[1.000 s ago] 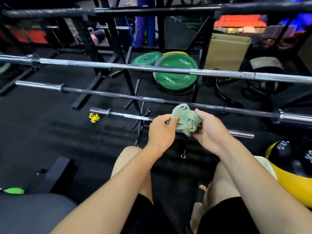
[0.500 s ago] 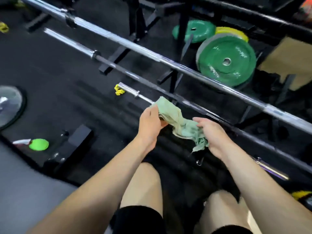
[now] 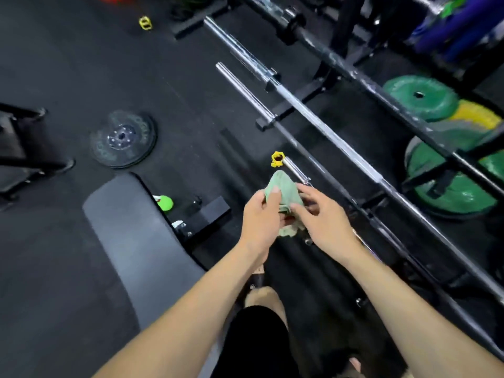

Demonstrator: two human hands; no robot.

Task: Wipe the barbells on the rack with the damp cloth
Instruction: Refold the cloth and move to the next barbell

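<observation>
A pale green cloth (image 3: 283, 190) is bunched between my two hands, just short of the end of the lowest barbell (image 3: 296, 169). My left hand (image 3: 260, 219) grips the cloth with the thumb on top. My right hand (image 3: 324, 216) pinches its right edge with the fingertips. Two more chrome barbells run diagonally on the black rack, a middle barbell (image 3: 245, 90) and an upper barbell (image 3: 321, 124). A dark barbell (image 3: 341, 64) lies above them. A yellow collar (image 3: 277, 159) sits on the tip of the lowest bar.
A grey bench pad (image 3: 128, 236) lies at the left by my knee, with a green ball (image 3: 165, 202) beside it. A black plate (image 3: 123, 139) lies flat on the floor. Green and yellow plates (image 3: 452, 192) lean behind the rack. Another yellow collar (image 3: 145, 23) is far back.
The view has swung left and down toward the bars' left ends. My hands have drawn together and gathered the cloth, which hung stretched between them, into a bunch.
</observation>
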